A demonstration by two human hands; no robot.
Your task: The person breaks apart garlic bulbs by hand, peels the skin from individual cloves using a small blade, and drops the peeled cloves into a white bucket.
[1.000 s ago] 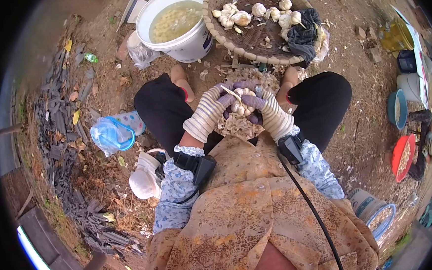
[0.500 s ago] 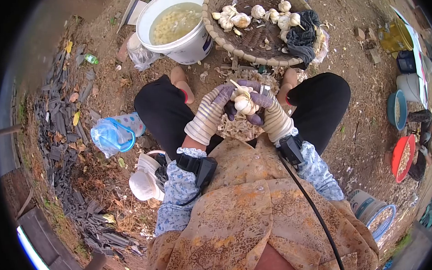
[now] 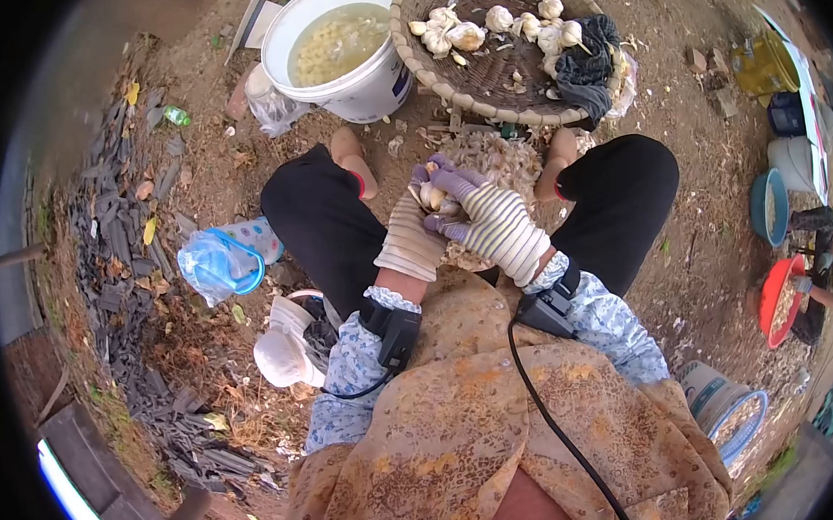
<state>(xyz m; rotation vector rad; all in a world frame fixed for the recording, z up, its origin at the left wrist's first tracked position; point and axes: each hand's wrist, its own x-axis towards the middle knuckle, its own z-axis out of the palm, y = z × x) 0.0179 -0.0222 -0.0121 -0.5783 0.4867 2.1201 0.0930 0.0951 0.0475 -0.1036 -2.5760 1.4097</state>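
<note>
Both my hands wear striped gloves with purple fingers and meet above my lap, between my knees. My left hand cups a garlic bulb from the left. Across from it, my right hand has its fingers bent over the same bulb, covering much of it. Papery garlic skins lie heaped on the ground just beyond my hands. Farther out, a woven basket holds several whole garlic bulbs and a dark cloth. Beside it stands a white bucket of water with peeled cloves in it.
To my left are a patterned pail with a blue rim and plastic bag, and a white container. Broken dark tiles line the far left. A red basin, a blue basin and another person's hand are at right.
My hands have shifted slightly left and turned. The right hand has come over the garlic bulb, which sat more exposed between both hands before.
</note>
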